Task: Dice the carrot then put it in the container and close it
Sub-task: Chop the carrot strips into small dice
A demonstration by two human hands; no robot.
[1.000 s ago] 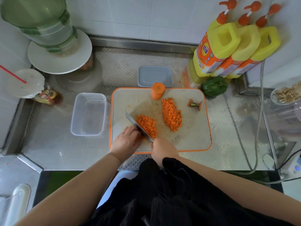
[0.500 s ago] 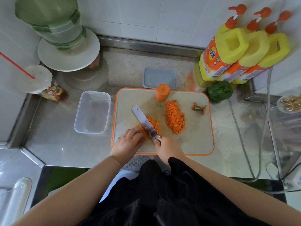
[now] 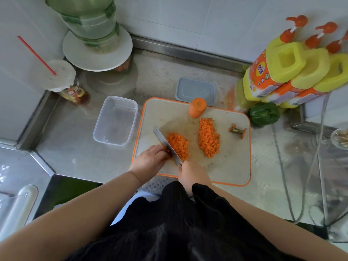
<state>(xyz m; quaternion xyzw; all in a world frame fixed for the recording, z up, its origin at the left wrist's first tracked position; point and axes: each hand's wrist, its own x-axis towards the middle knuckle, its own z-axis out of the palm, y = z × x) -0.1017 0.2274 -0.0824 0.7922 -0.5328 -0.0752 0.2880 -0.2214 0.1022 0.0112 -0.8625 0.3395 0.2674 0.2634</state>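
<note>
The steel-bladed knife is gripped at its handle by the right hand. Curled left hand fingers are pressed on the diced orange carrot pile beside the blade. The clear rectangular plastic container is seen left of the left hand.

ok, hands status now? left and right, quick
Left hand: fingers curled, holding carrot strips against the knife.
Right hand: gripping the knife handle.

White tiled wall behind; stainless steel counter w/ raised back edge, daylight glare on metal. Lower steel surface at left, dark gap beside.
</note>
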